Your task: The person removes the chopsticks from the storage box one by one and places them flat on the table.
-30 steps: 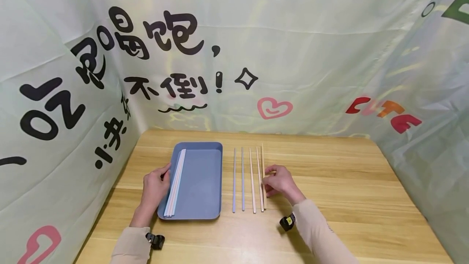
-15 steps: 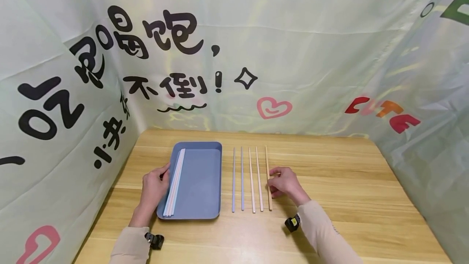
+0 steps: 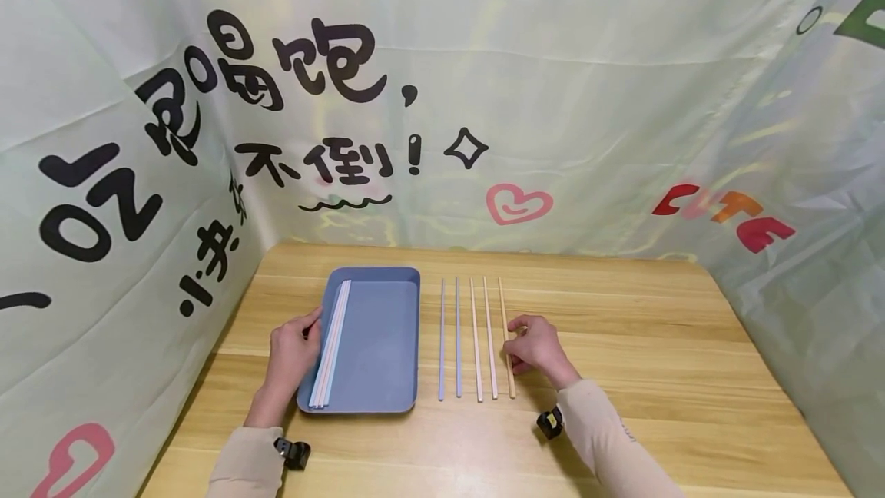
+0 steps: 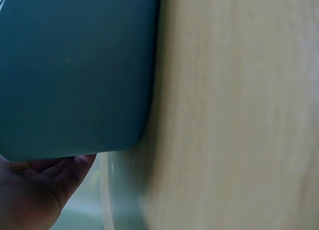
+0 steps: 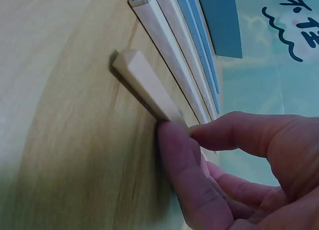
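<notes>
My right hand pinches a wooden chopstick between thumb and fingertips. In the right wrist view, the near end of this wooden chopstick lies low over the table. To its left, two pale pink chopsticks and two bluish-purple chopsticks lie in a row, tips pointing away. My left hand holds the left rim of a blue-grey tray; its fingers are partly hidden behind the tray wall in the left wrist view. Several pale pink and light blue chopsticks lie together along the tray's left side.
The wooden table extends to the right of my right hand. Printed fabric with lettering encloses the table at the back and both sides. A small black camera sits at my right wrist, another at my left.
My right hand has moved the wooden chopstick slightly right, away from the pale pink pair, opening a gap. My left hand and the tray stay put.
</notes>
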Tool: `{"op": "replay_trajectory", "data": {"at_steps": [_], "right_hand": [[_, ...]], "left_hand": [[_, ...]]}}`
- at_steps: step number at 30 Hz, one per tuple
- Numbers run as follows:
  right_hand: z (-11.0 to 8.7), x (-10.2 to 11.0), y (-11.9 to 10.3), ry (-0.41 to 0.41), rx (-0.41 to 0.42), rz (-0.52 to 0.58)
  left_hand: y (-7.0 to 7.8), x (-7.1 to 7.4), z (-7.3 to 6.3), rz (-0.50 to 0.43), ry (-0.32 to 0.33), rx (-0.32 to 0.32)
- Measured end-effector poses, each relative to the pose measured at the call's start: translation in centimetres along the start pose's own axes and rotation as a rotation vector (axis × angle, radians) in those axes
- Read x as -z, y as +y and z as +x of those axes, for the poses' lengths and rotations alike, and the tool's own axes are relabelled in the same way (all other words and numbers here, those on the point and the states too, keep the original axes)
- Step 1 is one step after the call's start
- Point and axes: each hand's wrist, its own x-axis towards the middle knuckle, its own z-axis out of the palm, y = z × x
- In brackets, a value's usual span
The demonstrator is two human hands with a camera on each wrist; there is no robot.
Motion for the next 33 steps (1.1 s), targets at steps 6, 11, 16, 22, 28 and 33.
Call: {"op": "replay_trajectory", "data": {"at_steps": [6,11,16,22,28,33], "right_hand": [[0.1,-0.2,0.0,-0.001,0.015,0.003],[0.2,0.0,-0.4,0.008,0.025,-0.026],[0.5,-0.1,-1.9,0.007,0.027,0.012],[0.9,-1.8,-4.0,-0.042,0.047,0.181],[0.9,-4.3,-6.3,-0.096,0.109,0.243],[0.8,-6.7,-7.9,-0.138,0.144,0.288]], "left_hand": [[0.0,0.2,-0.1,-0.004,-0.005,0.005],[-0.1,0.2,-0.1,0.002,0.002,0.004],[-0.1,0.2,-0.1,0.001,-0.008,0.005],[-0.1,0.3,0.0,0.003,0.004,-0.011],[-0.2,0.1,0.0,0.007,0.017,-0.008],[-0.1,-0.1,0.0,0.014,0.011,-0.006]]}}
